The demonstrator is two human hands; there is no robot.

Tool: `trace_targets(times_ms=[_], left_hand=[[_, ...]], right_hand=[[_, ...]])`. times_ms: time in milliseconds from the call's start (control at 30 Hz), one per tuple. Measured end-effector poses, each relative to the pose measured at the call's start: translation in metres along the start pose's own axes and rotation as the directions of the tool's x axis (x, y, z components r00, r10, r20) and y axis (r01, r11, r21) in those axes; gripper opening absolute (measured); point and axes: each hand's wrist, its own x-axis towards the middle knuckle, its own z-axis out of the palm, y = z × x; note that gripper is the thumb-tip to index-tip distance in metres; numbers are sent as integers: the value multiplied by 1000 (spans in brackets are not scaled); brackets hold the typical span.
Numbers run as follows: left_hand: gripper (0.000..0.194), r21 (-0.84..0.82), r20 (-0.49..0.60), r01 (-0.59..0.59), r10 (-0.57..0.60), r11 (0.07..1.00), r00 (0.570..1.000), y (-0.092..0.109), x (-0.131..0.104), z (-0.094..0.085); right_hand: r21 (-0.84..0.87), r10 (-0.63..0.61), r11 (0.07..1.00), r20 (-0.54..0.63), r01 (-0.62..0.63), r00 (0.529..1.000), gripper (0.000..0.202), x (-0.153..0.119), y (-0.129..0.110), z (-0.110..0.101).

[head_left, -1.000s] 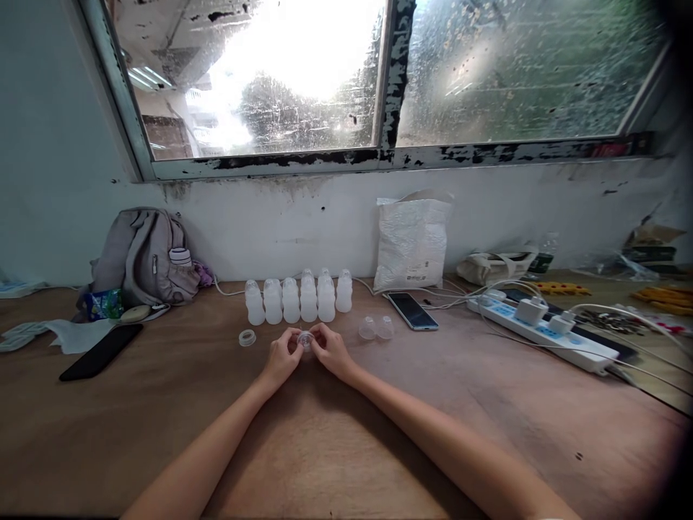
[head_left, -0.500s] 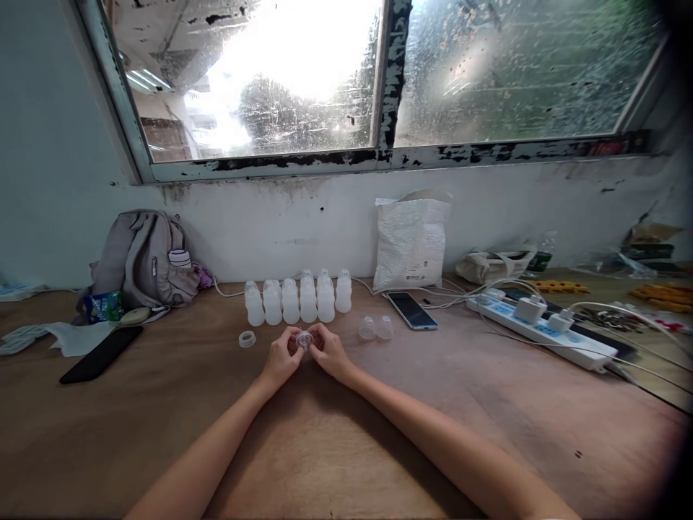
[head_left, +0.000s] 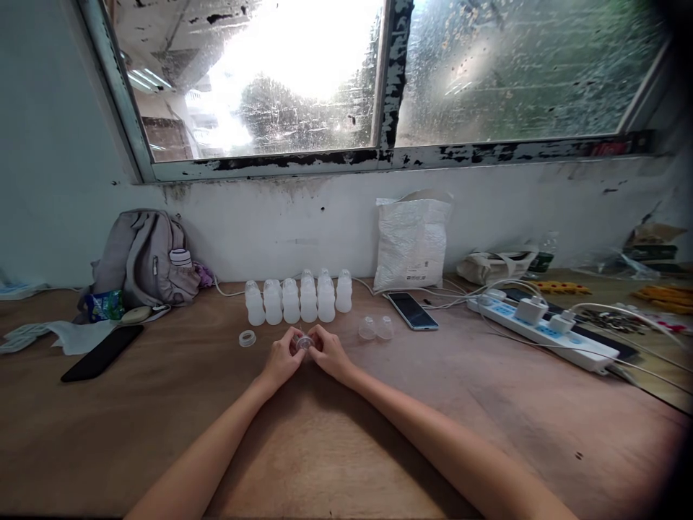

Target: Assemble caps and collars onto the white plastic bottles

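Observation:
Between both hands is a small clear round plastic piece [head_left: 304,343], pinched from its two sides just above the table. My left hand [head_left: 283,355] has its fingers closed on the left side of it. On the right side, my right hand [head_left: 329,352] grips the same piece with thumb and fingers. Several frosted white bottles [head_left: 308,297] with clear caps stand in a row behind the hands. A whitish ring [head_left: 247,339] lies left of my left hand. Two clear domed caps [head_left: 375,328] rest to the right of my right hand.
A phone [head_left: 412,311] lies before a white padded bag [head_left: 411,242]. A power strip [head_left: 541,332] with cables is at the right. On the left are a grey backpack [head_left: 144,253], a black flat object [head_left: 102,354] and white sheet material [head_left: 84,336].
The clear round piece has tilted slightly between the fingers. Both hands have stayed in nearly the same place.

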Motion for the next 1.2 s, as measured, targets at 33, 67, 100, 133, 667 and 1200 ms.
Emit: trace_targets(times_ms=[33,67,100,133,667,1200], left_hand=[[18,-30,2,0,0,1000,1000,0,0,0],[18,-62,4,-4,4,998,1000,1,-1,-1],[18,-93,7,-9,9,996,1000,1,-1,-1],[17,-119,10,-12,14,993,1000,2,-1,-1],[9,-196,31,23,-17,980,999,-2,-1,0],[10,-92,41,-3,6,996,999,-5,0,-2]], right_hand=[[1,-3,1000,-6,3,1000,20,0,0,0],[-1,-10,1000,-14,10,1000,20,0,0,-1],[-4,-20,1000,-21,20,1000,20,0,-1,-1],[-7,-32,999,-29,32,999,19,0,-1,-2],[-17,-54,998,-48,53,997,11,1,-2,-4],[-33,-7,999,-54,5,999,9,1,-3,-2]])
